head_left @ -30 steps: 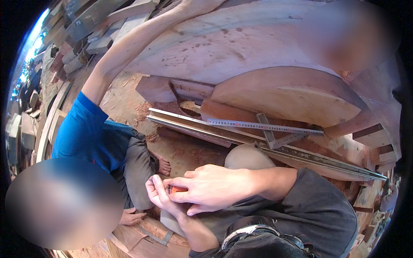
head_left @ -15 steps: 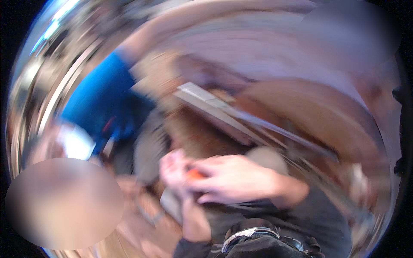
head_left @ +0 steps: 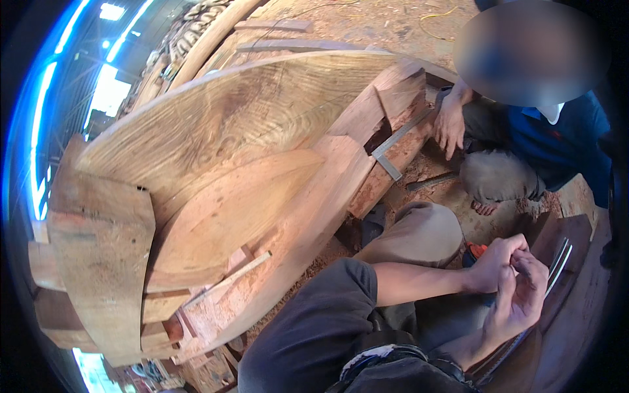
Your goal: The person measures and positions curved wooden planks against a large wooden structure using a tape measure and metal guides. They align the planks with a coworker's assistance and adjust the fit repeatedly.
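Left hand [head_left: 493,263] curled loosely, fingertips meeting right hand [head_left: 521,298] at lower right; hands together, pinching something small, too hidden to tell what. Right palm turned up, fingers bent. Thin metal strips [head_left: 558,262] just beside right hand, lying on dark board [head_left: 576,239]. Orange tool [head_left: 476,249] peeking behind left hand. Big carved wood slab [head_left: 249,131] on left: rough reddish grain, curved petal shapes. Steel square [head_left: 393,147] resting against it. Co-worker's hand [head_left: 450,124] near square. Sawdust on floor [head_left: 432,170].
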Demonstrator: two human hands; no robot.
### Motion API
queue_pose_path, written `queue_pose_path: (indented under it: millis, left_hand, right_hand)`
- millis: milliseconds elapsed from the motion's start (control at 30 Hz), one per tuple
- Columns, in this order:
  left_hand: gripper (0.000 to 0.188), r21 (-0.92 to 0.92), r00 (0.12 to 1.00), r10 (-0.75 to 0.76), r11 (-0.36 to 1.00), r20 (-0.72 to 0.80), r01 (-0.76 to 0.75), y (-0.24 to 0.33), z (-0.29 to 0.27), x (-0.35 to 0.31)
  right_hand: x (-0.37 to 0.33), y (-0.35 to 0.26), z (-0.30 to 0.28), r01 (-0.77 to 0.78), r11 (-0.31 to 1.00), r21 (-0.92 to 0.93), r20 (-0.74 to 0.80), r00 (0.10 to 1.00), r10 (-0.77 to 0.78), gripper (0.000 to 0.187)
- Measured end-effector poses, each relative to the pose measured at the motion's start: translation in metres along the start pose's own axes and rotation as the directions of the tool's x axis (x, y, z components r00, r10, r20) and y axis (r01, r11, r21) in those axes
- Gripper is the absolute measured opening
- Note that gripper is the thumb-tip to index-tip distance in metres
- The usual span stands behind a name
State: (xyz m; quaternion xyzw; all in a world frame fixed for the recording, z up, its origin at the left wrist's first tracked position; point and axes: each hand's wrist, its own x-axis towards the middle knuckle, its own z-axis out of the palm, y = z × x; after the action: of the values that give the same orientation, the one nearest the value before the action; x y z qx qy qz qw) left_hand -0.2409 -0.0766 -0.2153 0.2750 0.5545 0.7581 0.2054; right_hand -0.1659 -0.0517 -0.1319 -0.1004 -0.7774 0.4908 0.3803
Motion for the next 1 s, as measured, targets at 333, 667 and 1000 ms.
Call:
queue_pose_path:
  millis: [333,667,1000]
  left_hand:
    - [0.025,0.183,0.990,0.069,0.982,-0.125,-0.045,-0.018,-0.015,0.012]
    - [0.017,0.351,0.975,0.118,0.935,-0.186,-0.046,-0.018,-0.016,0.018]
    - [0.016,0.330,0.960,0.191,0.937,-0.203,-0.116,-0.008,-0.012,0.023]
  right_hand:
    - [0.023,0.022,-0.003,0.030,0.999,-0.012,0.382,0.924,-0.023,0.013]
    - [0.050,0.124,-0.038,-0.154,0.980,0.128,-0.083,0.983,0.165,0.018]
    - [0.064,0.139,-0.035,-0.292,0.927,0.235,-0.164,0.928,0.334,0.037]
